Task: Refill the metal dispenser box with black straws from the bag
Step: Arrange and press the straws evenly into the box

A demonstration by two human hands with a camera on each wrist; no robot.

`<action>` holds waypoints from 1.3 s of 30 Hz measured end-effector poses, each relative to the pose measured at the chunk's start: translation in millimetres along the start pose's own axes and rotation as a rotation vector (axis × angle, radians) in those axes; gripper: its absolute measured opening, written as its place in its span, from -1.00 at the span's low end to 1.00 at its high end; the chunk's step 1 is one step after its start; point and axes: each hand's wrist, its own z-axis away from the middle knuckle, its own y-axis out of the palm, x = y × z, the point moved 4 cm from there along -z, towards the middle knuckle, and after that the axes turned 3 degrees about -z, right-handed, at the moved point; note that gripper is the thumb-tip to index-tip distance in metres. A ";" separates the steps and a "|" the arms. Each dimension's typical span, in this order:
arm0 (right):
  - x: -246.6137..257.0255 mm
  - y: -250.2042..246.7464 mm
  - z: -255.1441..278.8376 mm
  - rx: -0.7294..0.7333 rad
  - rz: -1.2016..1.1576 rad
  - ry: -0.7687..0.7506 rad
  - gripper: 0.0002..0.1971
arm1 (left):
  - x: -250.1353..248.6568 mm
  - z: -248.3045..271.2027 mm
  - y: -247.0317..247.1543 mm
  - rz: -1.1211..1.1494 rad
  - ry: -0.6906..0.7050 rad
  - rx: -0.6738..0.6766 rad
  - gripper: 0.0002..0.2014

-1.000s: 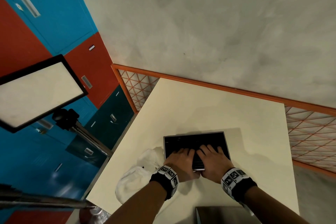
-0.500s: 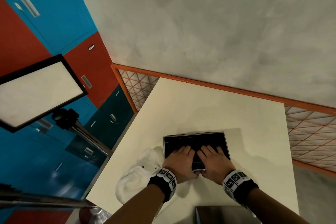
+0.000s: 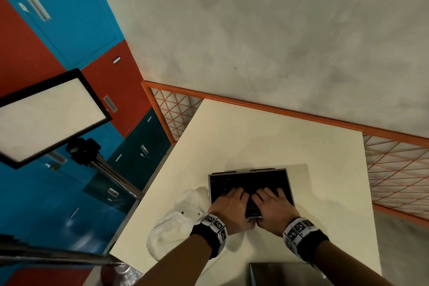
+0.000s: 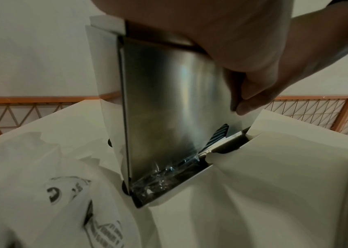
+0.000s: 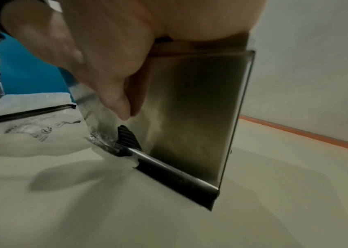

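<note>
The metal dispenser box stands on the cream table, its open top full of black straws. My left hand and right hand lie side by side, fingers straight, flat on the straws at the near half. Both thumbs hang down the shiny front face: the right thumb in the left wrist view, the left thumb in the right wrist view. A black ridged part sits at the box's foot. The white plastic bag lies crumpled against the box's left side.
A grey metal piece lies at the table's near edge between my forearms. A light panel on a stand is to the left, before coloured lockers. An orange mesh railing borders the table's far and right sides.
</note>
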 end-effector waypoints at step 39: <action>-3.3 -9.7 -3.3 -0.076 0.032 -0.071 -0.56 | 6.0 -7.2 -7.0 -0.075 -0.020 0.017 -0.32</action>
